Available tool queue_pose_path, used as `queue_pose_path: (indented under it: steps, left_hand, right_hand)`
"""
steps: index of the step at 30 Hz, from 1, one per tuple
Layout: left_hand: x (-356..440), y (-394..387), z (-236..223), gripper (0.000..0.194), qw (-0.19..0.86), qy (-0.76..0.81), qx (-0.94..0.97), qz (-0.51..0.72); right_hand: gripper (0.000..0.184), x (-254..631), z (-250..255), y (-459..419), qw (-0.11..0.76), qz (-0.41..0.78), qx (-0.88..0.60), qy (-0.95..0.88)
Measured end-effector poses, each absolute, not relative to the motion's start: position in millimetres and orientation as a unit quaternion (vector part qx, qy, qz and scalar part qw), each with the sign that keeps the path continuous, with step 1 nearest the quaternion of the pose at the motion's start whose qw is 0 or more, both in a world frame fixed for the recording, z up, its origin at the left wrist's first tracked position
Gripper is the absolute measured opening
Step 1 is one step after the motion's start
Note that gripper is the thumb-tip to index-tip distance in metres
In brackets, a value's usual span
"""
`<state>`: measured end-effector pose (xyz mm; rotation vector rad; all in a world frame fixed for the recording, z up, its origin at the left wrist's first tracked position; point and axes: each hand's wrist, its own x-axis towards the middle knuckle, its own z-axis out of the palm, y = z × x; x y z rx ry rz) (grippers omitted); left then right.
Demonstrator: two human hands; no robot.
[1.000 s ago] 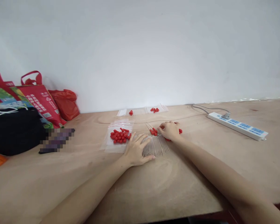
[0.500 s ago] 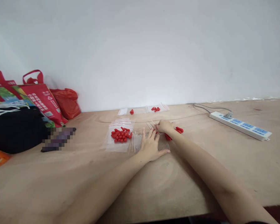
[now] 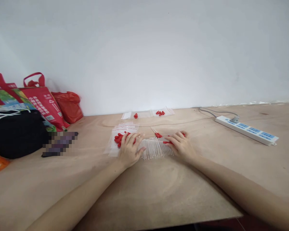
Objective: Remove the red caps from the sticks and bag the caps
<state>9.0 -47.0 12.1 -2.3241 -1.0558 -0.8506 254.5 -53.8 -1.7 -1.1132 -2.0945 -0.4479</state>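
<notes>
A row of clear thin glass tubes (image 3: 156, 150) lies on the table between my hands. My left hand (image 3: 130, 150) rests palm down at the row's left end, fingers apart over a pile of red rubber bulbs (image 3: 118, 139), which it partly hides. My right hand (image 3: 182, 145) has its fingers curled at the right end, around a dropper (image 3: 168, 142) with a red bulb. The dropper's tube points left across the row toward my left index finger. Behind the row lie assembled droppers (image 3: 158, 135) with red bulbs. More red shows by the right fingers, mostly covered.
Clear zip bags (image 3: 113, 149) lie under the left bulb pile. Along the wall are further bags with red bulbs (image 3: 160, 113) and tubes. A white power strip (image 3: 247, 130) is at right. Red bags (image 3: 68, 106), a black bag (image 3: 18, 133) and a blurred dark item (image 3: 60, 144) are at left.
My left hand has moved left off the tubes onto the red bulbs. The right hand has drawn back toward me and to the right, uncovering droppers behind the row.
</notes>
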Motion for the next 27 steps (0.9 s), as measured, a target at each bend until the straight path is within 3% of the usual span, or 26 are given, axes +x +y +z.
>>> queue_pose_path:
  steps: [9,27]
  left_hand:
    - [19,-57,5,0.016,0.197,-0.296,-0.877,-0.323]
    - [18,-63,9,0.020,0.214,-0.305,-0.871,-0.320]
  right_hand:
    - [0.019,229,-13,-62,0.381,-0.197,-0.346,-0.835]
    - [0.016,230,-8,-68,0.346,-0.216,-0.318,-0.856]
